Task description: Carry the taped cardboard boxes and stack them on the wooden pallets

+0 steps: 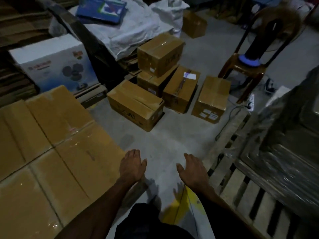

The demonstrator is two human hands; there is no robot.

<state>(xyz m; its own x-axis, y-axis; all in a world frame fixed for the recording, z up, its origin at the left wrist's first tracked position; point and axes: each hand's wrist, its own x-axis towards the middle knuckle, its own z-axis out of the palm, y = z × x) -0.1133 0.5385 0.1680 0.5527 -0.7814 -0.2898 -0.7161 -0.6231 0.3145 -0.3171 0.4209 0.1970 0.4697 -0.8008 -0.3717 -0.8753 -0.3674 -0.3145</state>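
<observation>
Several taped cardboard boxes lie on the concrete floor ahead. The nearest box (136, 105) is just left of centre, with a labelled box (181, 88) and a squarer box (211, 99) to its right. Another box (159, 54) is stacked on a lower one behind them. A block of stacked taped boxes (57, 152) fills the left foreground. A wooden pallet (241, 180) lies at the lower right. My left hand (132, 165) and my right hand (193, 169) hover over the bare floor, fingers relaxed, holding nothing, well short of the nearest box.
A white fan carton (51, 62) stands at the left. White sacks (138, 26) cover a pile at the back. A brown plastic chair (248, 66) carries a standing fan. A power cable (231, 111) trails on the floor. Plastic-wrapped goods (284, 144) sit on the right pallet.
</observation>
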